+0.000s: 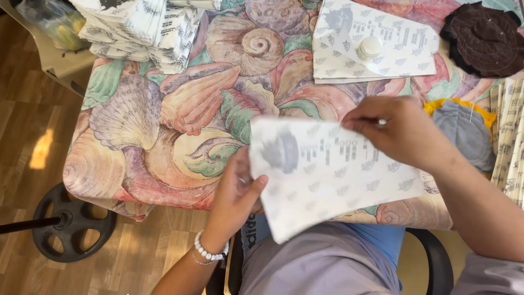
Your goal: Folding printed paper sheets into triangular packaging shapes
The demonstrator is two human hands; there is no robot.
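Both hands are pinched shut on the white printed paper bag point(333, 175), held just above the near table edge point(136, 202): left hand point(234, 196) at its left edge, right hand point(398, 128) at the top. I'd keep that top pinch light and the sheet taut so it doesn't crease.

Desk point(164, 136) fills the middle. Far left on it: stack of folded sheets point(147, 27). Far centre-right: flat sheets point(376, 60) w/ a small round cap point(370, 47) on top. Far right corner: fabric pieces point(483, 38). Right edge: padded piece point(464, 128), striped cloth point(510, 136) beside it. Near edge: sheet point(327, 175) btwn both hands, left hand point(237, 191) at its left end, right hand point(398, 128) at its far right. Floor, near left: wheel base point(71, 221).
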